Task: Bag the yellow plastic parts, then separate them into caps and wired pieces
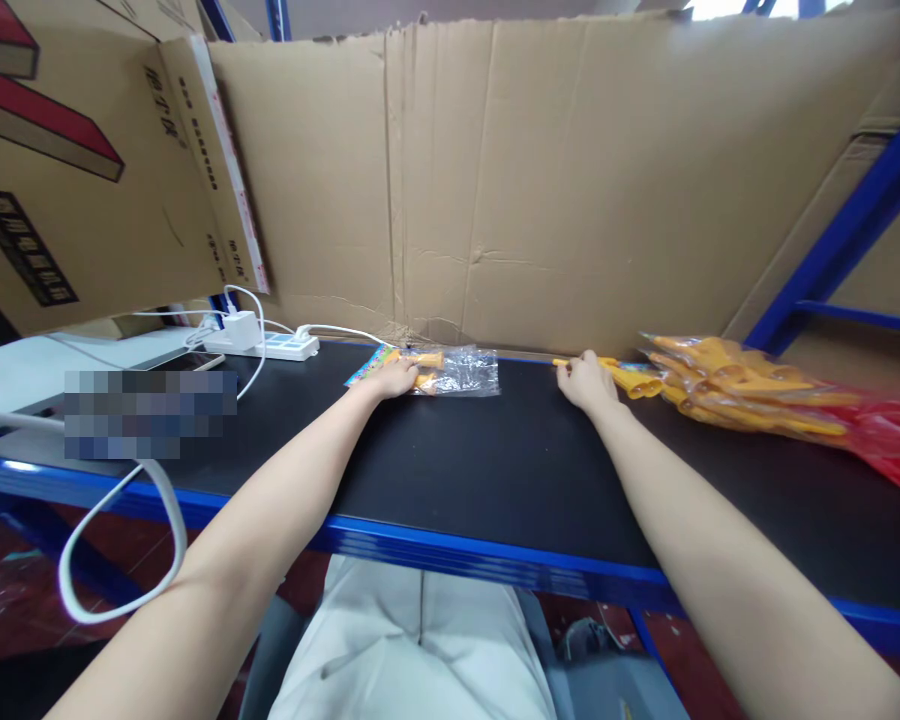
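My left hand rests on a clear plastic bag with a colourful card header, which holds an orange toy and lies at the back of the black shelf top. My right hand grips the end of a loose orange plastic piece lying next to a heap of the same orange pieces. Both arms reach forward over the shelf's blue front edge.
A large cardboard sheet stands as a back wall. A white power strip with a charger and cables sits back left. A red plastic bag lies under the orange heap. A printed carton hangs upper left. Blue rack posts stand on the right.
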Available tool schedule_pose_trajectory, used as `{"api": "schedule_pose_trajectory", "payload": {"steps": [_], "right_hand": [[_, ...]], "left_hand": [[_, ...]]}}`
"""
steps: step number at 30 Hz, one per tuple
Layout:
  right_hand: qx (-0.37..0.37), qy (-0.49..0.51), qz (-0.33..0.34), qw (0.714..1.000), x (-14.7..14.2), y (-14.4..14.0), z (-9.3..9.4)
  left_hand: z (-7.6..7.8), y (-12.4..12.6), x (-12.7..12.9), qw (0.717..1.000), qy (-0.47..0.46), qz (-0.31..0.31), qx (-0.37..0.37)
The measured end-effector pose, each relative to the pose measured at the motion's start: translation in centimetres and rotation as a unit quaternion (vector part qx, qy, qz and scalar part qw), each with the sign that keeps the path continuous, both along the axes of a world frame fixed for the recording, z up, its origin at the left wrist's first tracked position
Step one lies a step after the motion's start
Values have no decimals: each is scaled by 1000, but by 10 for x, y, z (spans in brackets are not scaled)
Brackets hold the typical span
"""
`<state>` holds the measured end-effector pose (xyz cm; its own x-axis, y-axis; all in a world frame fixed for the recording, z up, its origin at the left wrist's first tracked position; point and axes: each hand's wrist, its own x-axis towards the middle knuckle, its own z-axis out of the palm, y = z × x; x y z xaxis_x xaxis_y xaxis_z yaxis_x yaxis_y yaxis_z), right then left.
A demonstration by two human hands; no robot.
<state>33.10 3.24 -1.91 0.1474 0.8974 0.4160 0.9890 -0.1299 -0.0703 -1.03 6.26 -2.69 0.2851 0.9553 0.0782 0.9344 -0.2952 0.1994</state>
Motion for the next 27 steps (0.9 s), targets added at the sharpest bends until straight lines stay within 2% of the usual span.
{"api": "schedule_pose_trajectory", "payload": {"steps": [3, 6, 9, 11, 13, 17, 22, 27], "right_hand": [[-19, 64, 29, 997, -18, 4, 12], [-25, 115, 95, 988, -28, 8, 18], [-31, 82, 161, 983, -27, 10, 12], [-78, 44, 178, 980, -25, 10, 3], [-120, 17, 175, 977, -24, 11, -4], [-124, -17, 169, 978, -31, 6, -6], [-112, -67, 150, 980, -45, -7, 8], [-150, -68, 134, 977, -50, -15, 22]], "left_hand": [[0, -2, 2, 1000, -17, -6, 5], [1, -4, 3, 1000, -23, 8, 7], [2, -5, 5, 1000, -17, 11, 5], [3, -5, 5, 1000, -12, 3, 3], [3, -4, 6, 1000, -9, -6, 0], [4, -4, 7, 1000, -6, -12, -1], [8, -10, 13, 1000, -3, -20, -12], [13, -16, 17, 999, 23, -15, -28]]}}
